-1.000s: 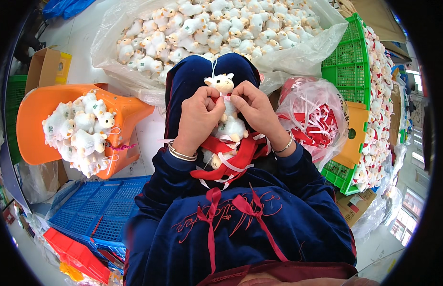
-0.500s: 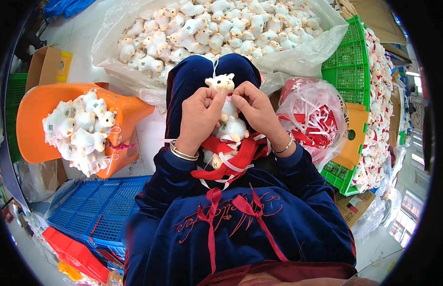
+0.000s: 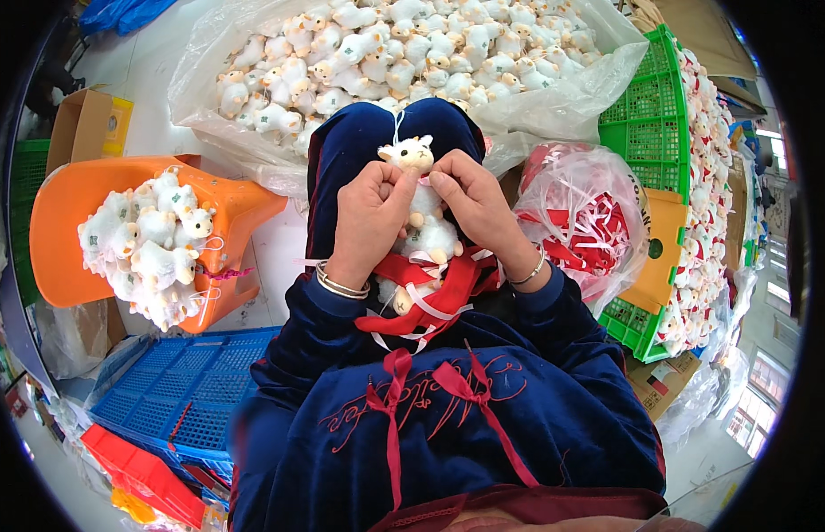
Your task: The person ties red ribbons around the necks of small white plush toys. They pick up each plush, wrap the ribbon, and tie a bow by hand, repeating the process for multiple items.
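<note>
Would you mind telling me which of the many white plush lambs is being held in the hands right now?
The lamb over the lap, pinched between the left hand and right hand. The others lie in the clear bag and the orange chair.

Toy-finishing workshop, worked from a seat on the floor

A huge clear plastic bag (image 3: 554, 97) brims with white plush lambs (image 3: 404, 53) (dozens alike), more heap on an orange plastic chair (image 3: 239, 208), and green crates (image 3: 656, 124), blue crates (image 3: 177, 390) and a bag of red ribbons (image 3: 590, 222) crowd around.
</note>
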Available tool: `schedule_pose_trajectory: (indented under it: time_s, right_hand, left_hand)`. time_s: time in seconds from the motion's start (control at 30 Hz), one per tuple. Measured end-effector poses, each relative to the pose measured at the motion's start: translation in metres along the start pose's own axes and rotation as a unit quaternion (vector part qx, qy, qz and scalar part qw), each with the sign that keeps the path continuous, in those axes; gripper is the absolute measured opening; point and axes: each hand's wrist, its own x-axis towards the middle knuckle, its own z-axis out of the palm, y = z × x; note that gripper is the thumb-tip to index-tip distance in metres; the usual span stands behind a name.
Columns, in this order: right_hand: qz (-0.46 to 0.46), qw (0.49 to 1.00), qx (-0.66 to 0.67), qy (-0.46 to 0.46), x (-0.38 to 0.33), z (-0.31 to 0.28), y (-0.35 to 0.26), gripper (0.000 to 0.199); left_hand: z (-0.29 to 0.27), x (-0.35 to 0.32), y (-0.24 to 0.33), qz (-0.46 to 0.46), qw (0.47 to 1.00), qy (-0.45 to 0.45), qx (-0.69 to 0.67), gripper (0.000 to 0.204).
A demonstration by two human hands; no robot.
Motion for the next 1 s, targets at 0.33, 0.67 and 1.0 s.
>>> schedule_pose_trajectory:
  time_s: [0.33,0.67,1.0]
  right_hand:
    - [-0.007,0.998,-0.023,0.051,0.0,0.007,0.002,0.014]
    - [0.084,0.988,0.129,0.019,-0.001,-0.014,0.0,0.029]
    - [0.004,0.997,0.054,0.053,0.001,-0.002,0.003,0.018]
  left_hand:
    - [0.0,-0.013,-0.006,0.046,0.999,-0.006,-0.005,0.018]
    - [-0.008,-0.011,-0.013,0.062,0.998,0.013,0.01,0.027]
    - [-0.01,0.006,0.003,0.116,0.977,0.044,0.173,0.032]
